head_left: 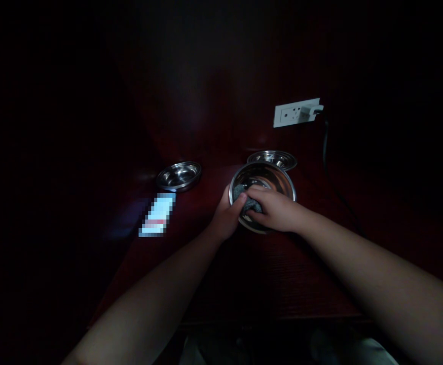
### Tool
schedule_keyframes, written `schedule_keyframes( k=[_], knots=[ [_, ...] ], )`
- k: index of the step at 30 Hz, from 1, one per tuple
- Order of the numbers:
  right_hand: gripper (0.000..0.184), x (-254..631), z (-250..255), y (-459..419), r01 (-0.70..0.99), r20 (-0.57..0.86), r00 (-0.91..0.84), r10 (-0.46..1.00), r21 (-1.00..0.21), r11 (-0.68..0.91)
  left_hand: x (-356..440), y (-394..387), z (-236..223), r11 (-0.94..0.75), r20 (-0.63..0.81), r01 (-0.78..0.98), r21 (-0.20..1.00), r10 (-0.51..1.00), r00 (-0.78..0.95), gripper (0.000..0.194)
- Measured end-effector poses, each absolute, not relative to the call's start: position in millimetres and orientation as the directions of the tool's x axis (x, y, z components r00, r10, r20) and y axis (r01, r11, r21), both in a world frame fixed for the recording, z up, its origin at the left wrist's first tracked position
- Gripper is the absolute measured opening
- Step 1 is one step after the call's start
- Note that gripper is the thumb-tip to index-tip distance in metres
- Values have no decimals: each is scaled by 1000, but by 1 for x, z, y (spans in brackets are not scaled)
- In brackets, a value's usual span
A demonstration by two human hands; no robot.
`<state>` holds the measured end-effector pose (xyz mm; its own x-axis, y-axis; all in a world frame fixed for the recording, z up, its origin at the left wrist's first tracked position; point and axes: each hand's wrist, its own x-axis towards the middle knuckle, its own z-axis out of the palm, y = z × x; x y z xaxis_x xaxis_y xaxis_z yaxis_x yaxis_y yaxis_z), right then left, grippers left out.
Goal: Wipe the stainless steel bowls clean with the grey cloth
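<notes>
A shiny metal bowl (284,185) is tilted with its open side toward me, above a dark red table. My left hand (227,215) grips its left rim, the thumb over the edge and the other fingers hidden behind the wall. Inside the bowl my right hand (272,208) is closed on a grey-green cloth (252,205), pressing it at the inner left side. The left thumb lies right beside the cloth.
Behind the bowl stands a metal dish (272,158); another metal dish (179,175) is at the left. Near it a lit, blurred-out phone (157,215) lies on the table (282,279). A wall socket (290,114) has a plug whose cable (325,142) runs down at the right.
</notes>
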<state>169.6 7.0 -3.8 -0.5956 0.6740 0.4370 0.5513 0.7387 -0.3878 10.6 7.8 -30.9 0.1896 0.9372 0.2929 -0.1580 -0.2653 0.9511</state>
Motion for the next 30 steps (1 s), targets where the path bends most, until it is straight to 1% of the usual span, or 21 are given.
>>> schedule_keyframes(
  k=[4,9,17,30],
  knots=[
    [17,170,-4,7,555,428,-597,679,-390,734,10,8,-31,-258,286,-161,953,939,190,47],
    [16,170,-4,7,549,451,-591,669,-383,743,10,8,-32,-254,285,-168,952,939,195,47],
    [15,169,-2,4,550,443,-579,685,-408,729,10,9,-32,-263,291,-161,951,938,188,46],
    [17,169,-4,5,542,449,-590,671,-395,741,11,7,-31,-262,291,-165,951,939,184,46]
  ],
)
